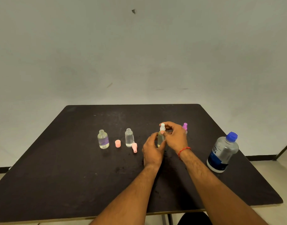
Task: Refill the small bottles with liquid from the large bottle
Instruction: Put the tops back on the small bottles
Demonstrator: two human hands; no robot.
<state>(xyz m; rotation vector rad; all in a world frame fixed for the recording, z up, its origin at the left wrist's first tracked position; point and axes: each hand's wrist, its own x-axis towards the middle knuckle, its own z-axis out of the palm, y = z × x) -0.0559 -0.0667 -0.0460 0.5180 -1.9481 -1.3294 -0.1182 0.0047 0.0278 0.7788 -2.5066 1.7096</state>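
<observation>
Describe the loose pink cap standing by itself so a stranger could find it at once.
Start at the dark table and look to its left half, where two uncapped clear bottles stand. The pink cap sits upright on the tabletop between the left open bottle and the right open bottle. Unlike the pink spray top lying nearby, it is short and has no tube.

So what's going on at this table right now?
A person is working on a small spray bottle near the middle of the dark table. The left hand grips its body while the right hand holds its white spray top; whether it is being fitted or removed cannot be told. To the left, two clear small bottles stand open, with a pink cap and pink sprayer loose beside them. The large bottle stands capped at the right.
</observation>
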